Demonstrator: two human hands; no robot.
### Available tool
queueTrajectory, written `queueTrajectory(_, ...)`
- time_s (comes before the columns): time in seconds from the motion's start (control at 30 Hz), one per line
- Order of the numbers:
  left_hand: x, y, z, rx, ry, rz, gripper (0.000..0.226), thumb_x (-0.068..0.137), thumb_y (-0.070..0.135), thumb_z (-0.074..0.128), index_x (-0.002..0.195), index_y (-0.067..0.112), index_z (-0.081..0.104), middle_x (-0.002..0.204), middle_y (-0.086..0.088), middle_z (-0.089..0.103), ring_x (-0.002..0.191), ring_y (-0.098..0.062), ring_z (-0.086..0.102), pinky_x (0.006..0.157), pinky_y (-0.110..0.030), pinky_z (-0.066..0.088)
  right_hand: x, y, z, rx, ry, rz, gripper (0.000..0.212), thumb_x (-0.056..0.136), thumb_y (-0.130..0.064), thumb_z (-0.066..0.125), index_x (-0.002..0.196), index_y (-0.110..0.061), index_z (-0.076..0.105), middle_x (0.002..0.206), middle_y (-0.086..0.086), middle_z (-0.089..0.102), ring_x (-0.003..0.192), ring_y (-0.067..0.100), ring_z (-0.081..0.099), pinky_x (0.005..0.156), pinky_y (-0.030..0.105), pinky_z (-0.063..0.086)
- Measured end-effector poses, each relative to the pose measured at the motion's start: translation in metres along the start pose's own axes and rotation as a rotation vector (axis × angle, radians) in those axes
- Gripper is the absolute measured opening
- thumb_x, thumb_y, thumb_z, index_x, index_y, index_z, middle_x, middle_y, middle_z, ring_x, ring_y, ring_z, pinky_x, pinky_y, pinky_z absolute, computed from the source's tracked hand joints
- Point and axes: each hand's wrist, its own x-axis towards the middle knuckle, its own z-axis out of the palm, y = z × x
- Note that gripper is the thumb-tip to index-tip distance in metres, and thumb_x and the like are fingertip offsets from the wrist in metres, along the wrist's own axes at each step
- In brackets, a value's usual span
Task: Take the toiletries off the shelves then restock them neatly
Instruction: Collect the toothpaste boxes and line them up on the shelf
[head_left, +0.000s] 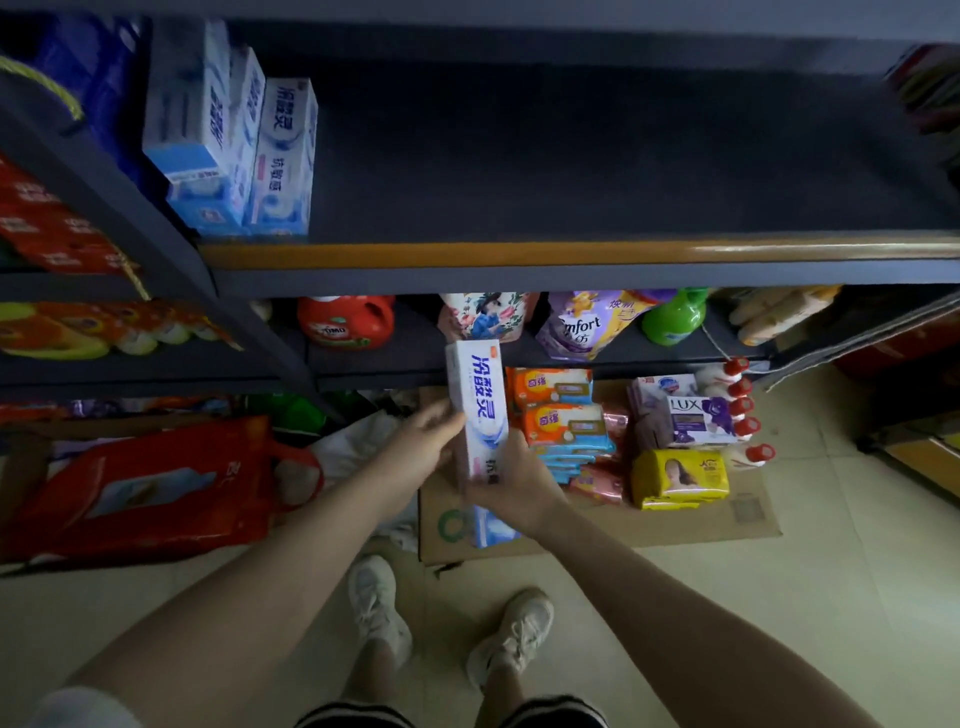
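Toothpaste box (477, 402) held upright below the upper shelf (571, 254), above floor stock. Right hand (511, 480) grasping its lower end; left hand (426, 441) fingers steadying its side.

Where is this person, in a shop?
Probably a small shop: dark shelves hold rows of matching toothpaste boxes, detergent bottles stand below, and packaged soaps wait on cardboard.
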Motion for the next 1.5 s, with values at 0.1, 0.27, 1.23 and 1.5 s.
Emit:
queueTrajectory(0.1, 0.018, -0.014, -0.015, 0.353, 0.044, 0.052, 0.041, 0.096, 0.025, 0.049, 0.137, 0.022, 0.043, 0.139, 0.005, 0.039, 0.126, -0.009, 0.038, 0.098, -0.020, 0.028, 0.034, 0.017, 0.010, -0.057, 0.096, 0.153, 0.045, 0.078, -0.027, 0.068, 0.104, -0.016, 0.033, 0.099, 0.003, 0.055, 0.091, 0.022, 0.059, 0.072, 0.036, 0.049)
queueTrajectory(0.27, 0.029, -0.027, -0.055, 0.537, 0.157, 0.153, 0.030, 0.096, 0.021, 0.047, 0.126, 0.022, 0.052, 0.116, 0.009, 0.048, 0.107, -0.006, 0.047, 0.086, -0.020, 0.035, 0.078, 0.028, 0.032, -0.282, 0.138, 0.259, 0.057, 0.084, -0.035, 0.061, 0.125, -0.009, 0.031, 0.115, 0.009, 0.058, 0.105, 0.031, 0.059, 0.077, 0.040, 0.048)
queueTrajectory(1.23, -0.039, 0.099, -0.242, 1.534, 0.677, 0.954, 0.074, 0.081, 0.010, 0.064, 0.144, 0.001, 0.025, 0.151, -0.023, 0.012, 0.140, -0.037, 0.011, 0.113, -0.042, 0.012, 0.104, -0.288, 0.065, -0.709, 0.429, -0.774, 0.055, 0.100, -0.027, 0.034, 0.150, -0.021, 0.013, 0.158, 0.003, 0.008, 0.144, 0.029, 0.008, 0.111, 0.047, 0.023)
queueTrajectory(1.5, -0.032, 0.100, -0.249, 1.532, 0.648, 0.952, 0.077, 0.077, 0.010, 0.066, 0.143, 0.002, 0.027, 0.153, -0.019, 0.007, 0.140, -0.033, 0.013, 0.113, -0.040, 0.012, 0.100, -0.275, 0.064, -0.768, 0.780, -0.857, 0.032, 0.084, -0.034, 0.053, 0.100, -0.006, 0.060, 0.101, 0.016, 0.061, 0.091, 0.039, 0.062, 0.069, 0.045, 0.053)
